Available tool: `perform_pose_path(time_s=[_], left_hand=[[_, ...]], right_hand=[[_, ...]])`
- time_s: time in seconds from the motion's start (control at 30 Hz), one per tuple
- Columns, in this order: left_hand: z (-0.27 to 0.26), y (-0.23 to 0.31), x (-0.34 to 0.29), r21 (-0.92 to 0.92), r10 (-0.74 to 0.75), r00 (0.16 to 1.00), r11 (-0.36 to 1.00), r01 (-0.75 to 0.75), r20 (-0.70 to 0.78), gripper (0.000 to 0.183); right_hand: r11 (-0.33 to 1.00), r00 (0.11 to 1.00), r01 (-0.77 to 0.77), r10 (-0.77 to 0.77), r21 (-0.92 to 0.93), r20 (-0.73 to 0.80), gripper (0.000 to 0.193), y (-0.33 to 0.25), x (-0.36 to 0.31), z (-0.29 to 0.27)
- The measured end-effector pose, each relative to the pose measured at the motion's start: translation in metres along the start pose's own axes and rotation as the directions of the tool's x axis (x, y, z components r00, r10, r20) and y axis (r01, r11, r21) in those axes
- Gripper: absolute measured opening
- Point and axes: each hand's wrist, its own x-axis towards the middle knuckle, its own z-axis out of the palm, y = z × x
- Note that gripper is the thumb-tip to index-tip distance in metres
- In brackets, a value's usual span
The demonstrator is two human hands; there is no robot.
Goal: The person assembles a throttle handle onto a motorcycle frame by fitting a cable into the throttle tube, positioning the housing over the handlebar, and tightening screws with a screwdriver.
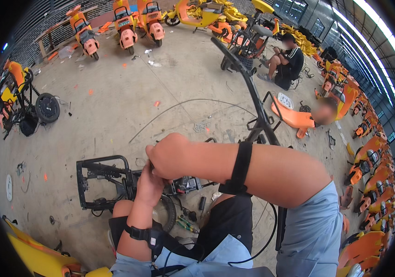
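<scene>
My right hand (pixel 172 156) is a closed fist, its forearm crossing from the right. My left hand (pixel 150 185) is closed just below, touching it, and whatever the two grip is hidden between them. Beneath them lies a stripped black scooter frame (pixel 81 184), with a rack-like tube section on the left and a tyre (pixel 170 213) between my legs. To the right rises a black steering tube with handlebar (pixel 248 83), partly behind my right forearm. Green-handled pliers (pixel 186 225) rest on the floor beside the tyre, near a black cylinder (pixel 202 203).
A thin cable (pixel 174 105) curves across the concrete floor. Orange scooters (pixel 126 27) stand at the back, and rows of them line the right. A partly stripped scooter (pixel 26 101) is at left. A person (pixel 291 62) sits low at back right, near an orange body panel (pixel 294 115).
</scene>
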Motion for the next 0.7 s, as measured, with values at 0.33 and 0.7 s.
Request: perform_pose_path(time_s=[0.33,0.7], left_hand=[[-0.025,0.011,-0.009,-0.085,0.095,0.98,0.993,-0.081,0.174,0.043],[-0.038,0.005,-0.008,0.096,0.014,0.973,0.995,-0.037,0.231,0.044]], right_hand=[[0.981,0.99,0.108,-0.092,0.159,-0.103,0.049,0.012,0.003,-0.007],[0.98,0.982,0.156,-0.14,0.121,-0.126,0.052,0.025,-0.003,0.026]])
